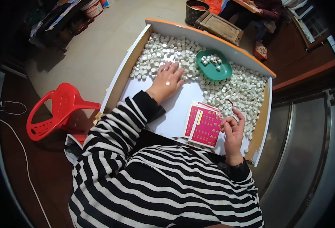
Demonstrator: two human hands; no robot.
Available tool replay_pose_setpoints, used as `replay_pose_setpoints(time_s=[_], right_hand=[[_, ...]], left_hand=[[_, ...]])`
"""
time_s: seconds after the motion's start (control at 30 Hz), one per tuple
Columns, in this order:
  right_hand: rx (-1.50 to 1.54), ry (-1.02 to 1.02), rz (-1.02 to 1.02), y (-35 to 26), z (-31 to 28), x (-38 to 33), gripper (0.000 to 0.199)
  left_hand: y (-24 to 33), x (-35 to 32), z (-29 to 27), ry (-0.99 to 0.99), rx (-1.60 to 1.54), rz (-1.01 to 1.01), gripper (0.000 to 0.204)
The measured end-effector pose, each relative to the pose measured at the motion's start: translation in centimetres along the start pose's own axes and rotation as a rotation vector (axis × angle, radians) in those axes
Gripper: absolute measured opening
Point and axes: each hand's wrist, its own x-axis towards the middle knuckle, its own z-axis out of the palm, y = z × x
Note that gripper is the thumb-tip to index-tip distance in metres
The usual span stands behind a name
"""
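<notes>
My left hand (164,83) lies palm down with its fingers spread, the fingertips touching the near edge of a heap of small white cylindrical pieces (163,51). A white piece or spot shows on the back of that hand. My right hand (234,133) is closed at the right, beside a small stack of pink sticker sheets (203,125) with gold marks. From its fingers a thin, curved dark red strip (230,102) sticks up. Among the white pieces rests a green oval dish (215,74) with several pieces in it.
A shallow white-walled tray with an orange-edged far wall (209,35) holds the pieces. To the left stands a red plastic chair (63,108). Beyond the tray are a wooden stool (220,27), a dark bin (196,13) and another person (268,11). A white cable (25,163) runs along the left.
</notes>
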Motion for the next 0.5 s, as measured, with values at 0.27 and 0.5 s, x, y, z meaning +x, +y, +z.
replay_pose_setpoints(time_s=[0.27,0.5], right_hand=[[0.013,-0.095,0.062,1.5,2.1,0.2,0.048],[-0.011,-0.096,0.11,2.3,1.7,-0.5,0.041]], left_hand=[[3.4,-5.9,-3.6,-0.049,-0.279,-0.009,0.043],[2.6,-9.6,-5.9,0.228,-0.606,-0.26,0.035]])
